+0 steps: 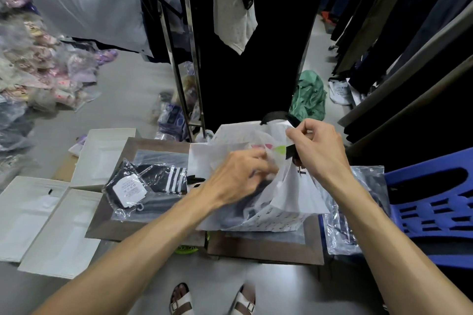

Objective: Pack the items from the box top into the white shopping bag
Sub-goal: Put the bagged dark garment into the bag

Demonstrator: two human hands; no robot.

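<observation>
The white shopping bag (286, 202) stands on the brown box top (107, 222), its mouth held apart. My right hand (317, 151) pinches the bag's upper rim by its black handle. My left hand (240, 174) reaches into the bag's mouth; its fingers are blurred and partly hidden by the plastic, so what they hold is unclear. Dark packed items show through the bag's wall. A clear packet of black socks with white stripes (146, 181) lies on the box top to the left of the bag.
White box flaps (51, 222) spread out at the left. A blue plastic chair (435, 204) stands at the right with a clear packet (358, 212) beside it. A metal clothes rack (184, 59) and hanging dark garments rise behind. My sandalled feet (212, 299) are below.
</observation>
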